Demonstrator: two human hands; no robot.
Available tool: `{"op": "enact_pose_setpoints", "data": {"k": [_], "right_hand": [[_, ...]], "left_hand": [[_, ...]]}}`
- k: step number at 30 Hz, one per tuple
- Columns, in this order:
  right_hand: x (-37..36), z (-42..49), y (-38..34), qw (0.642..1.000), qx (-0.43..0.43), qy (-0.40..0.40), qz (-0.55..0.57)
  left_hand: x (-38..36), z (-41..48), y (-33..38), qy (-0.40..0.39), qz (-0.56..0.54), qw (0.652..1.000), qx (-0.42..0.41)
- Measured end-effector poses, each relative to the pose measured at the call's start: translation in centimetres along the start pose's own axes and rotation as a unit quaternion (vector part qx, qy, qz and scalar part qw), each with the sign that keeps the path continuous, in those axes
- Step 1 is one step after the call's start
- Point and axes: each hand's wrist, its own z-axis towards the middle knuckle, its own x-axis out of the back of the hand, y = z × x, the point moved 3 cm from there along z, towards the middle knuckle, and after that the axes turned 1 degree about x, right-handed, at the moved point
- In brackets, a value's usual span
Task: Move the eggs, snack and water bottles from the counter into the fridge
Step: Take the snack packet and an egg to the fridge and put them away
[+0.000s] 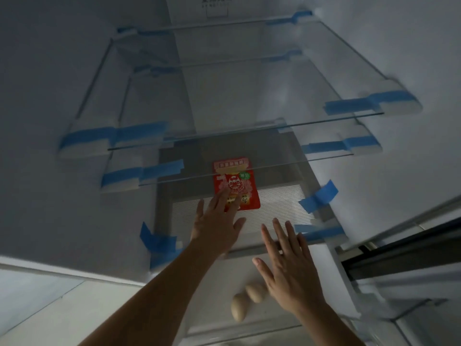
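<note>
Flat red snack packet, face print, partly under left hand

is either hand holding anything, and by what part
Nothing is gripped. The left hand has straight fingers over the snack packet, lower left; the right hand is empty.

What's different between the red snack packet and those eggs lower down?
The snack is flat, red and printed; the eggs are rounded, plain and pale beige. The snack lies on the ribbed shelf, while the eggs sit a level lower. Straight fingers of the left hand touch the snack; the right hand partly hides the eggs. Both seem to be inside the fridge.
</note>
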Motion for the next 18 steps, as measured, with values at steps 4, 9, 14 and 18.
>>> {"op": "enact_pose_setpoints", "data": {"k": [4, 9, 14, 18], "right_hand": [[0.0, 0.0, 0.3, 1.0, -0.003, 0.004, -0.005], [0.0, 0.2, 0.2, 1.0, -0.002, -0.02, -0.007], [1.9, 0.3, 0.2, 0.999, 0.02, -0.045, -0.003], [4.0, -0.9, -0.1, 0.999, 0.015, -0.038, -0.005]], "left_hand": [[0.1, 0.8, 0.2, 0.011, -0.003, 1.0, -0.001], [0.0, 0.3, 0.5, 0.05, 0.012, 0.999, 0.006], [-0.2, -3.4, 0.9, 0.084, -0.037, 0.996, 0.006], [-1.0, -9.9, 0.9, 0.109, -0.059, 0.992, 0.001]]}}
